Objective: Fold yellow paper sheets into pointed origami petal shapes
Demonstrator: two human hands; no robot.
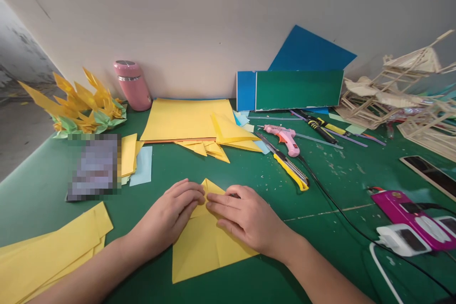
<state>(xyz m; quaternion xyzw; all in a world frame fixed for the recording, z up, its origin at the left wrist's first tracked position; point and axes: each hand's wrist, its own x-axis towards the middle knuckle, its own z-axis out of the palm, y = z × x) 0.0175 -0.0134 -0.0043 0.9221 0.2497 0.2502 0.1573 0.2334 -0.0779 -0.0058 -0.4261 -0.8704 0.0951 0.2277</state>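
Note:
A sheet of yellow paper (210,242) lies on the green table in front of me, creased down its middle, its far end folded to a point. My left hand (178,206) is on the left edge near that point, fingers curled and pressed together on the paper. From the other side my right hand (242,213) holds the folded part, fingertips close to those of the left. Both thumbs are largely hidden. Beyond the hands lie folded yellow pieces (203,148) and a stack of yellow sheets (185,118).
Yellow strips (53,256) lie at the left, near a blurred dark object (94,166), yellow-green paper flowers (89,104) and a pink flask (133,86). Rightward are a yellow cutter (290,168), a pink glue gun (285,138), its cable, a magenta power strip (409,213) and wooden stick models (377,99).

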